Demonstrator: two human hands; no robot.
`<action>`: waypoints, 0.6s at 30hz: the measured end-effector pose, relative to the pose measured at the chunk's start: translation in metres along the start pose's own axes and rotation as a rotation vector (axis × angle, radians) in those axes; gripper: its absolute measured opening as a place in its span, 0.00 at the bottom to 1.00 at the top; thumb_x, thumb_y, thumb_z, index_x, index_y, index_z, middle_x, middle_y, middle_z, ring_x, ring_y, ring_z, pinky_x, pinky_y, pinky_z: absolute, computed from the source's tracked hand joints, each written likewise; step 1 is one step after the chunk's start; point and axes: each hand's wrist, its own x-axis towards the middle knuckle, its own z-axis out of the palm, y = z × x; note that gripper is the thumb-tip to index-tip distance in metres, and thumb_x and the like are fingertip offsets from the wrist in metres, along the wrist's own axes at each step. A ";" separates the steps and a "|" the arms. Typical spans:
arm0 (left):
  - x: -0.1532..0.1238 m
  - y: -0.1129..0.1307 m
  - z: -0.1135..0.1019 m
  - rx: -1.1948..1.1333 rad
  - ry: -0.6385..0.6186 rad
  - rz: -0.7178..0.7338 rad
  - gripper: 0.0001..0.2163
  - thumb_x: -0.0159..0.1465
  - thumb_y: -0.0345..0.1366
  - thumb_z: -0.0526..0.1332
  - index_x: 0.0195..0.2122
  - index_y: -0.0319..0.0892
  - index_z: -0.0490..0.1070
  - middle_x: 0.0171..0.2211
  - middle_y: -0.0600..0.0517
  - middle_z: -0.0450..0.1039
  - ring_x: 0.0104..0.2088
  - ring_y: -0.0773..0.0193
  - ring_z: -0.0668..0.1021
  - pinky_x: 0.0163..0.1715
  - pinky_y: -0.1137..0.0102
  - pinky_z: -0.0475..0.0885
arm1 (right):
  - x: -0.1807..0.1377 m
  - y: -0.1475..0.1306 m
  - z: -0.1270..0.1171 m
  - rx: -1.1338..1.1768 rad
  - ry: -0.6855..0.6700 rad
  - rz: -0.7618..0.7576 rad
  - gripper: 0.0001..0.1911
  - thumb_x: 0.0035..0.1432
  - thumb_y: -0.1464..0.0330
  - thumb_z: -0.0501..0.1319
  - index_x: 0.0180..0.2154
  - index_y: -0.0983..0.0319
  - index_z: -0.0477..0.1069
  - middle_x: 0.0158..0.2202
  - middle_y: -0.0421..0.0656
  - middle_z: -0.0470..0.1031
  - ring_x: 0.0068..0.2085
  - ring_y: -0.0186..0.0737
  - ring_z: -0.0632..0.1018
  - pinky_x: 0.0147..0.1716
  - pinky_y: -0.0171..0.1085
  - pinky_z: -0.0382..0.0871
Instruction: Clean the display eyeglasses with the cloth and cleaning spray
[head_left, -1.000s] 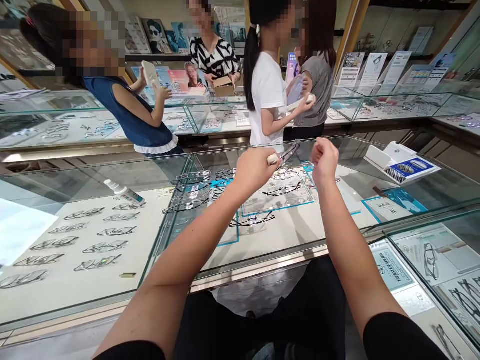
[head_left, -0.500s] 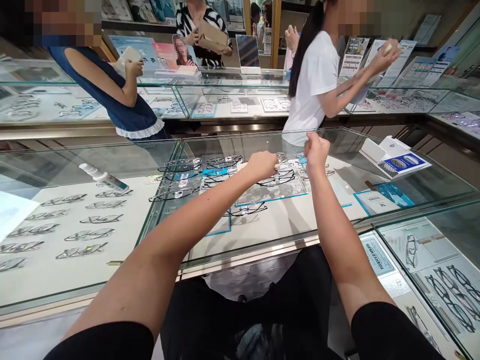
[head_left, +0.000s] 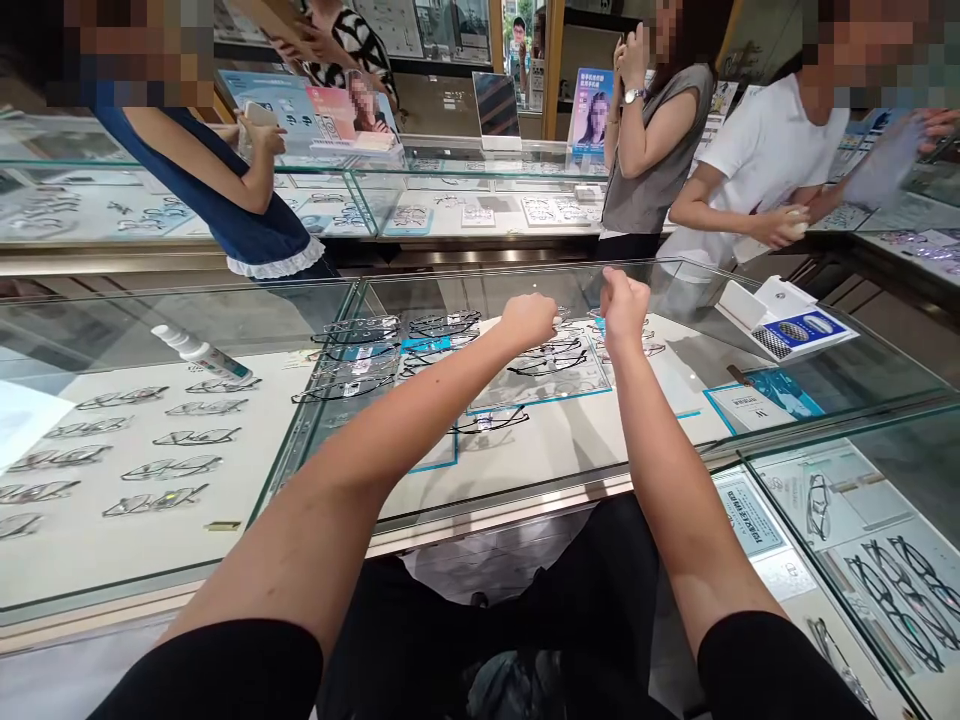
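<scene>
Above the glass display counter (head_left: 540,478), my left hand (head_left: 531,320) is closed in a fist with its back to me. A small pale spot shows at its fingertips; I cannot make out what it is. Slightly to the right, my right hand (head_left: 625,305) is raised and closed, the thumb side up. Whatever its fingers hold, if anything, is hidden. The two hands are apart. Beneath them, inside the case, lie several eyeglasses (head_left: 551,360) on clear trays with blue edges. More dark-framed eyeglasses (head_left: 356,355) sit left of my left forearm.
A white spray bottle (head_left: 201,352) lies tilted at the left. On the right are an open white-and-blue box (head_left: 795,320) and leaflets (head_left: 765,398). Several people stand across the counter, among them a person in white (head_left: 780,140) and one in a grey top (head_left: 656,150).
My hands stay nearly in place, the right one shifting slightly left. Across the counter, the person in white has moved right, and a person in a grey top now shows.
</scene>
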 end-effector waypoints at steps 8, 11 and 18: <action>0.014 0.002 -0.004 -0.033 -0.018 -0.024 0.17 0.61 0.36 0.72 0.51 0.39 0.86 0.50 0.33 0.85 0.53 0.37 0.85 0.51 0.57 0.78 | 0.001 0.003 -0.003 0.033 0.007 0.006 0.40 0.60 0.42 0.69 0.18 0.54 0.45 0.18 0.31 0.43 0.22 0.29 0.48 0.22 0.38 0.41; 0.006 -0.001 -0.018 -0.059 0.001 -0.039 0.18 0.62 0.39 0.71 0.53 0.42 0.85 0.50 0.35 0.85 0.54 0.40 0.85 0.49 0.60 0.77 | 0.003 0.006 -0.007 0.019 -0.008 -0.004 0.39 0.64 0.43 0.67 0.19 0.53 0.45 0.18 0.31 0.43 0.22 0.29 0.48 0.22 0.37 0.42; -0.041 -0.035 -0.055 -0.435 0.220 -0.001 0.08 0.63 0.40 0.70 0.36 0.42 0.85 0.32 0.47 0.82 0.35 0.56 0.80 0.35 0.65 0.66 | 0.002 0.002 -0.005 0.032 0.009 0.025 0.37 0.61 0.48 0.69 0.18 0.53 0.45 0.16 0.30 0.42 0.21 0.28 0.46 0.21 0.38 0.40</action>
